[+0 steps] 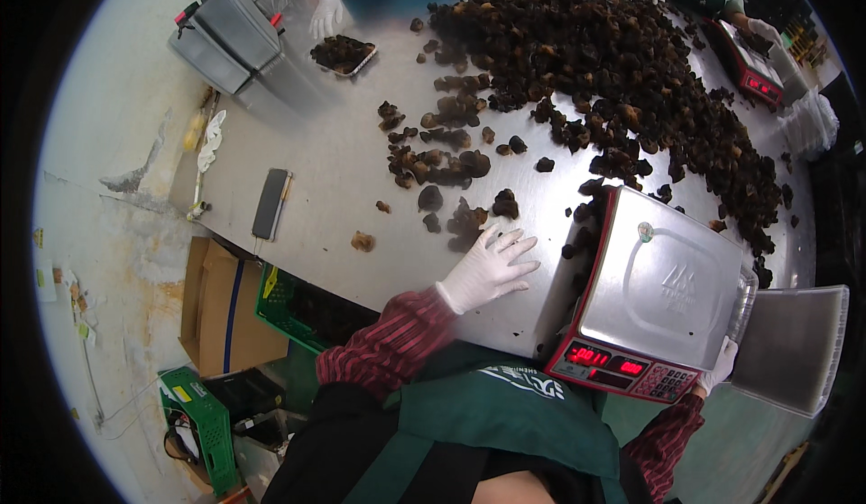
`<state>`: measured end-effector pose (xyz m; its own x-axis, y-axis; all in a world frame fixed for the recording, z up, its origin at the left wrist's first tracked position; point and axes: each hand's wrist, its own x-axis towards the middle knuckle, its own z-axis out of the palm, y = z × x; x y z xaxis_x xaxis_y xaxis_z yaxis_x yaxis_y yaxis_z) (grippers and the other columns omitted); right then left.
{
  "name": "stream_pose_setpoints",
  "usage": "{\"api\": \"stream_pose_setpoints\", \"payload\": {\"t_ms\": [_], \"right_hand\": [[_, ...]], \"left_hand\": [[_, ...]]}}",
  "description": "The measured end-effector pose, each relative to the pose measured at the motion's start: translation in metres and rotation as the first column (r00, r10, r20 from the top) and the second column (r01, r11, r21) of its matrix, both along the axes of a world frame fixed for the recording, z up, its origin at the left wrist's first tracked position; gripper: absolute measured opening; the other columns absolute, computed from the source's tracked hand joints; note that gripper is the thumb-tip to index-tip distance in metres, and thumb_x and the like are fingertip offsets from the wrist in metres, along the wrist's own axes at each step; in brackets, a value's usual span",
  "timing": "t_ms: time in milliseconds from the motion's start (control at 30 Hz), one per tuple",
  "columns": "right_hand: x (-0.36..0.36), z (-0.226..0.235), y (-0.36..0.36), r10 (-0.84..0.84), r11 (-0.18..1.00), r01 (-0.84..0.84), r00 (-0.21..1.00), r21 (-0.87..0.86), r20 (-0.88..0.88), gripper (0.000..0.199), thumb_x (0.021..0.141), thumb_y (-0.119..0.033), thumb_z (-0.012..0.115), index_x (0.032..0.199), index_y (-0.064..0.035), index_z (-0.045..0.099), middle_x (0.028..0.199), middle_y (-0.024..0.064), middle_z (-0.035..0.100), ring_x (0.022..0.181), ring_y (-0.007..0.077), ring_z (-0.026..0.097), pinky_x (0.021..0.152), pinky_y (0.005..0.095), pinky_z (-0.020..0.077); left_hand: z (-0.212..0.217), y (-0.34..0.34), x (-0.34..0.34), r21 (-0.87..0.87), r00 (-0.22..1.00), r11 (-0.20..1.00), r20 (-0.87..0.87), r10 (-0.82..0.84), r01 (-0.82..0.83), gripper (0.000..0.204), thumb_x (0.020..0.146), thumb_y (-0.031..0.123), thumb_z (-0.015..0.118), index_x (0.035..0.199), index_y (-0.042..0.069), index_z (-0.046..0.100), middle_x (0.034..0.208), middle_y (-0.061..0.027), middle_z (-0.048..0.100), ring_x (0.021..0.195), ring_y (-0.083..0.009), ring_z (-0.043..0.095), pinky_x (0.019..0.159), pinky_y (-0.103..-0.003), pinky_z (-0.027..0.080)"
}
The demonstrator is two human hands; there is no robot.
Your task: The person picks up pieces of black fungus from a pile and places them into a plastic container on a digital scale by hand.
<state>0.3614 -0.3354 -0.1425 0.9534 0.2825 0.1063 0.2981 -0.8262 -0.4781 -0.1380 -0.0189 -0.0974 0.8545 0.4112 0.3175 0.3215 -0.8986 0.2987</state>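
Past the splayed left hand, dark pieces are strewn; whether the right hand grips the scale isn't shown.

Open passage runs along the tabletop's left side, past a flat dark object; a brown heap blocks the far right, a scale the near right.

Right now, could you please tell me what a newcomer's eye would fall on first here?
Probably the big heap of dark brown, crinkled pieces sprawling across the metal table, from top centre down the right side. Next might come the red-framed scale at lower right, its red display glowing. The white-gloved left hand is spread open left of it.
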Motion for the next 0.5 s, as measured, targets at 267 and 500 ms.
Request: {"api": "stream_pose_setpoints", "payload": {"t_ms": [267, 500], "right_hand": [[-0.015, 0.012, 0.01, -0.041, 0.999, 0.041, 0.999, 0.021, 0.008, 0.034, 0.097, -0.035, 0.051, 0.102, -0.0023, 0.061, 0.09, 0.0141, 0.066, 0.081, 0.0263, 0.06, 0.077, 0.0383, 0.0468], [-0.03, 0.022, 0.021, -0.057, 0.994, 0.058, 0.998, 0.09, -0.013, 0.028, 0.096, -0.029, 0.054, 0.1, -0.0014, 0.061, 0.083, 0.0097, 0.064, 0.075, 0.0191, 0.056, 0.074, 0.0324, 0.0469]], "left_hand": [[-0.01, 0.068, -0.073, -0.025, 0.726, 0.734, 0.133, 0.675, -0.678, 0.029, 0.082, 0.013, 0.067, 0.111, 0.006, 0.066, 0.11, -0.0107, 0.061, 0.106, -0.0295, 0.054, 0.09, -0.04, 0.045], [-0.016, 0.085, -0.091, -0.316, 0.619, 0.679, 0.279, 0.734, -0.663, 0.029, 0.082, 0.003, 0.066, 0.111, 0.006, 0.066, 0.096, -0.0099, 0.064, 0.08, -0.0236, 0.063, 0.077, -0.032, 0.05]]}}
